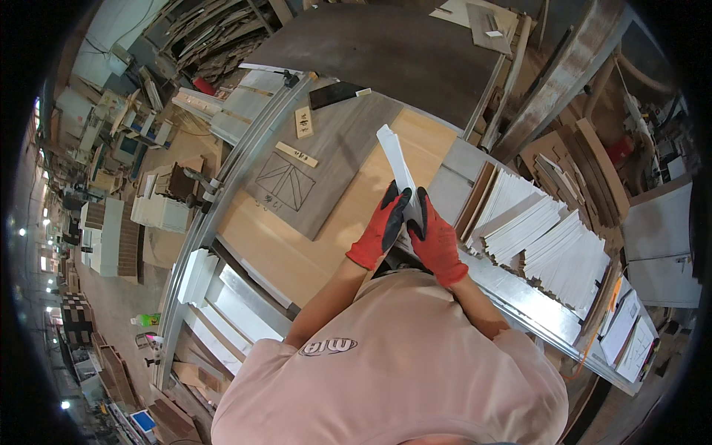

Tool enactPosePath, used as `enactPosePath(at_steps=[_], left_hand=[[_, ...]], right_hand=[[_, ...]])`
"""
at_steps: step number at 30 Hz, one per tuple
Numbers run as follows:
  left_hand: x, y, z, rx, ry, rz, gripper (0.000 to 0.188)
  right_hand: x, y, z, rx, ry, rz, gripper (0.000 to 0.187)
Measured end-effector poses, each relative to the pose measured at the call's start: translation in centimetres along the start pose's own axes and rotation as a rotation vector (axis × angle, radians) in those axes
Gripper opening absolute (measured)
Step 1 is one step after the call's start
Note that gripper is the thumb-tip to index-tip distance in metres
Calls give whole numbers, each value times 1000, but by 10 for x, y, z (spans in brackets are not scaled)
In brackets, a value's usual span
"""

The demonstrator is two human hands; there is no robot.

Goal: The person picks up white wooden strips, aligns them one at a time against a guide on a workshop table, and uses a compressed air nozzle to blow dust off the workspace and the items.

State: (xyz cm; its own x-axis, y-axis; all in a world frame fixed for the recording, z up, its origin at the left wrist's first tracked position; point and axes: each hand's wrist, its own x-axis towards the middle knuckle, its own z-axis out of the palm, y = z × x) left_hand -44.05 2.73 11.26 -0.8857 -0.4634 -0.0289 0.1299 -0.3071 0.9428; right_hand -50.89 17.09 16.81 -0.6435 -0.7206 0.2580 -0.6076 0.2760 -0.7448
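Both my hands wear red work gloves with black palms and fingertips, and they meet in front of my chest. A small bundle of thin white strips (396,157) points up and away from me between them. My left hand (380,228) grips the bundle on its left side, and my right hand (436,241) closes on its lower end from the right. Beneath the strips lies a pale wood-grain board (411,144), partly covered by a grey-brown board (341,159) with a pencilled rectangle of slanting lines. Two small labelled wood pieces, one a short block (303,122), the other a narrow strip (297,154), rest on the grey-brown board.
A large pile of white strips (530,222) lies at my right beside brown offcuts (578,170). A metal rail (245,159) runs along the left. Beyond the boards is a dark brown panel (371,52). Papers (634,341) hang at the right edge.
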Motion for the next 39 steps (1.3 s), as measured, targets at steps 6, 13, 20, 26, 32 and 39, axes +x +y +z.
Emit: enactPosePath(at_steps=[6, 13, 20, 26, 32, 39], left_hand=[[-28, 10, -9, -239, 192, -99, 61], [-49, 9, -31, -164, 148, -219, 59], [-34, 32, -31, -281, 310, -176, 58], [-13, 47, -49, -167, 228, 59, 50], [-22, 74, -44, -25, 58, 124, 60], [-21, 54, -53, 164, 18, 145, 54]], right_hand=[[47, 29, 32, -355, 206, -21, 66], [60, 97, 75, -562, -107, 154, 68], [27, 29, 50, -265, -99, -72, 69], [18, 4, 43, -9, -114, -310, 60], [35, 2, 41, 482, -248, -95, 45], [36, 37, 68, 405, -394, -33, 44]])
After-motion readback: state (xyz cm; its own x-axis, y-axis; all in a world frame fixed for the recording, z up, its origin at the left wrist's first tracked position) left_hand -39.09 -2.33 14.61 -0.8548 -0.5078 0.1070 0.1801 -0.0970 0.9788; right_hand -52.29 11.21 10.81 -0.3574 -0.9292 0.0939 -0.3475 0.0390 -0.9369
